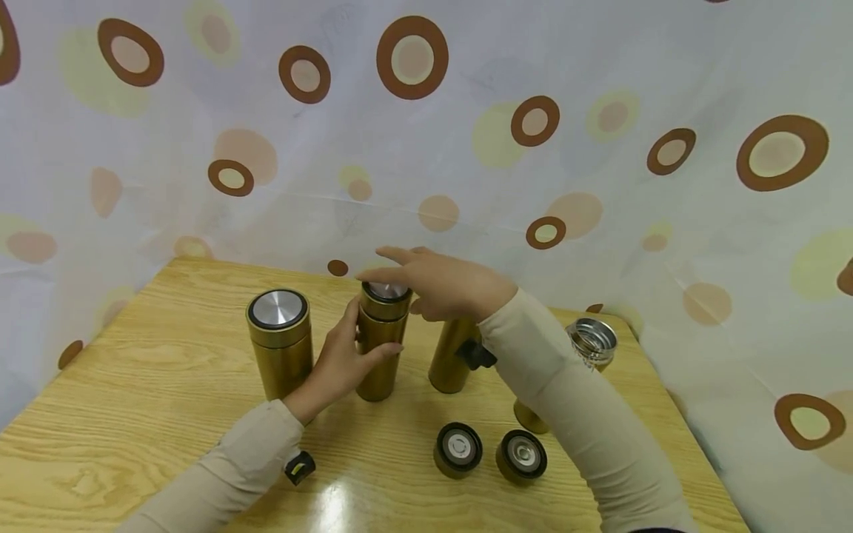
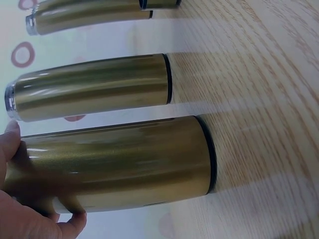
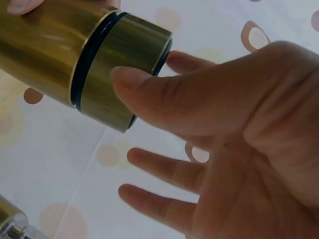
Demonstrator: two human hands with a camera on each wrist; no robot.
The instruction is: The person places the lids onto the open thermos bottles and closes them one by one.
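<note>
My left hand (image 1: 343, 363) grips the body of a gold flask (image 1: 380, 370), its fingers behind and thumb across the front. The flask stands upright on the wooden table. At its top, my right hand (image 1: 449, 285) has its thumb and index finger at the gold lid (image 3: 124, 69); the other fingers stretch out past it. A dark ring shows between lid and body in the right wrist view. Just right of the held flask stands a second gold flask (image 2: 94, 89) with a bare silver neck, partly hidden by the right forearm in the head view.
A wider lidded gold flask (image 1: 280, 340) stands to the left. Behind the right sleeve is another flask with an open steel neck (image 1: 593, 340). Two loose lids (image 1: 458, 448) lie underside up near the front. A patterned sheet (image 1: 413, 148) hangs behind the table (image 1: 133, 392).
</note>
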